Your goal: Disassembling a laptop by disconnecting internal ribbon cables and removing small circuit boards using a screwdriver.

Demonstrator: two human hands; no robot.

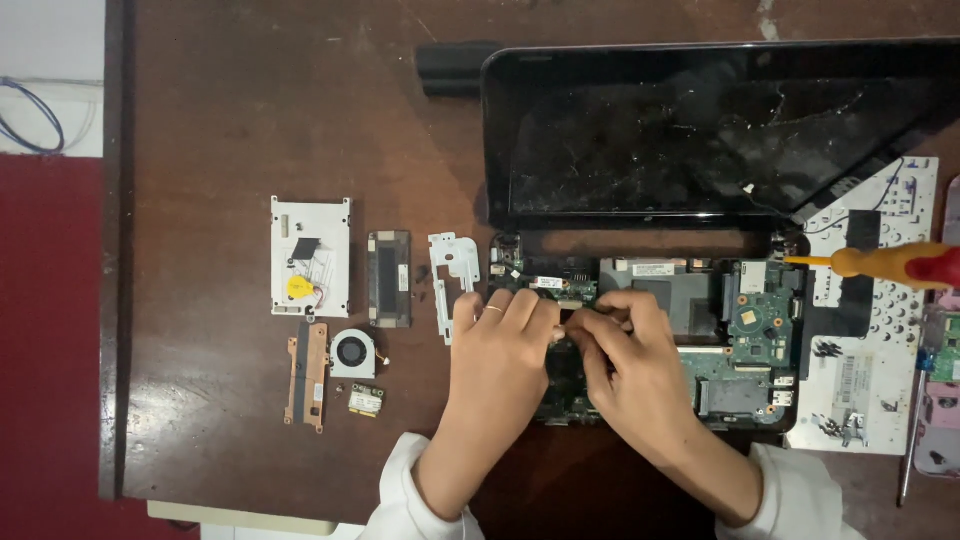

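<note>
An opened laptop lies on the brown table, its cracked black screen (700,130) folded back and its green motherboard (760,320) bare in the base. My left hand (495,350) and my right hand (625,350) meet over the left-middle of the board, fingertips pinched together on a small part that the fingers hide. A ring sits on one finger of my left hand. Both wrists wear white sleeves.
Removed parts lie left of the laptop: a white cover plate (311,256), a dark module (389,278), a white bracket (452,272), a copper heatsink (308,375), a small fan (353,353), a small card (366,401). A red-and-yellow screwdriver (890,264) rests on a white keyboard plate (880,330).
</note>
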